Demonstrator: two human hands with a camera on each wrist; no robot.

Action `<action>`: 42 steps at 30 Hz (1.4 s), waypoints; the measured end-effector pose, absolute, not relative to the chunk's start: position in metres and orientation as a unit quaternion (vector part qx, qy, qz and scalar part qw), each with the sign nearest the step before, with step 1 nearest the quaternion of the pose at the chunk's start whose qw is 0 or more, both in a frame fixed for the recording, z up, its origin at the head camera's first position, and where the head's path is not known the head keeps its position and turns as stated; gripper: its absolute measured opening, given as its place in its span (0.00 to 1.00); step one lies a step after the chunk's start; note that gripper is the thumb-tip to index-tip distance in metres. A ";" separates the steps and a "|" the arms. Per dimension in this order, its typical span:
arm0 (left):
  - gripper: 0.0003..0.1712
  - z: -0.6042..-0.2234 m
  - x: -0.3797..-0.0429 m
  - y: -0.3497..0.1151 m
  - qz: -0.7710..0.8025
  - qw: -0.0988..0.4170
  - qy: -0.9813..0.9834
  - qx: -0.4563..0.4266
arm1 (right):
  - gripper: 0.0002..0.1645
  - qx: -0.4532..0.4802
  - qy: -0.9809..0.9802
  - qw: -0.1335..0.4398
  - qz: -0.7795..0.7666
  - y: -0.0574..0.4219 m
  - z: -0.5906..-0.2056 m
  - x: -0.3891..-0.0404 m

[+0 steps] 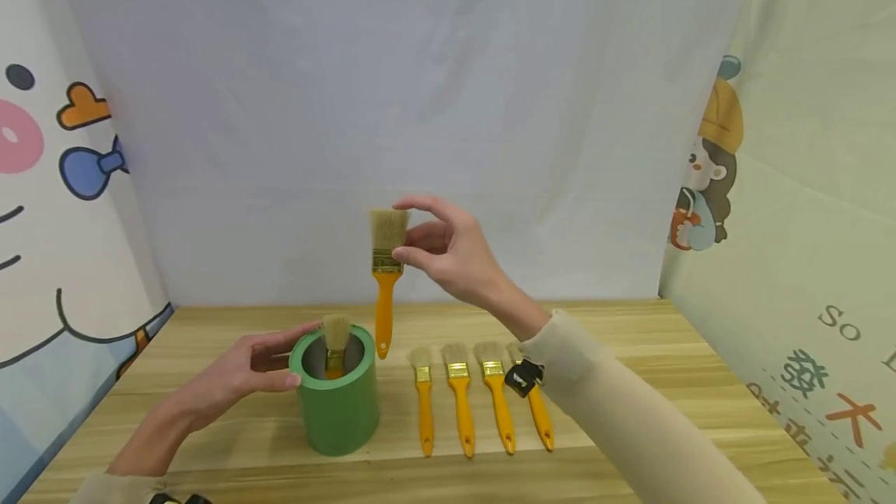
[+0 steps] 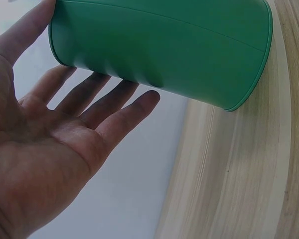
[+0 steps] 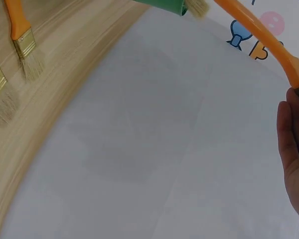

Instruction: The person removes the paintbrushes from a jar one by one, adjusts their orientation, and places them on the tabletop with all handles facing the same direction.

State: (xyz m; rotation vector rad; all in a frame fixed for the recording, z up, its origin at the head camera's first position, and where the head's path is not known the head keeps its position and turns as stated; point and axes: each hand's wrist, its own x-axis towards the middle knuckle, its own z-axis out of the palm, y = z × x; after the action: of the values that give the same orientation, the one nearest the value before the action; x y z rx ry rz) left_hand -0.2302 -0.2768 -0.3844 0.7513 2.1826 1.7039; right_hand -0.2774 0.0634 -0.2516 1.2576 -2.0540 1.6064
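Observation:
My right hand (image 1: 455, 251) pinches a paintbrush (image 1: 383, 286) between thumb and fingers near its bristles and metal band. The brush hangs in the air with its bristles up and orange handle pointing down, just right of and above a green can (image 1: 341, 418). My left hand (image 1: 234, 379) holds the can from the left, thumb at the near rim and fingers around the far side. In the left wrist view the fingers (image 2: 117, 112) lie along the can's wall. Another paintbrush (image 1: 336, 337) stands in the can, bristles up.
Several paintbrushes (image 1: 458, 399) lie in a row on the wooden table (image 1: 630, 379), right of the can, bristles toward the back. The right sleeve overlaps the rightmost brush (image 1: 540, 414). A pale cloth (image 1: 420, 99) hangs behind the table, with printed cloths at both sides.

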 end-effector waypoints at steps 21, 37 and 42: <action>0.40 -0.383 -0.230 -0.278 0.584 0.133 0.755 0.268 | 0.31 0.340 -0.773 0.091 0.528 0.122 -0.318 -0.276; 0.40 -0.382 -0.229 -0.277 0.583 0.135 0.756 0.264 | 0.31 0.290 -0.806 0.077 0.510 0.169 -0.341 -0.277; 0.40 -0.381 -0.229 -0.277 0.583 0.137 0.757 0.260 | 0.32 0.283 -0.814 0.071 0.502 0.186 -0.347 -0.278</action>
State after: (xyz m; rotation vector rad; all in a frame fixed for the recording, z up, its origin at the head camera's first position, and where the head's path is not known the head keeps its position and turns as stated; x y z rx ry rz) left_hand -0.2286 -0.2771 -0.3814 0.7523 2.1904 1.6879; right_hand -0.2779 0.1858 -0.3466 0.8508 -2.4490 1.5080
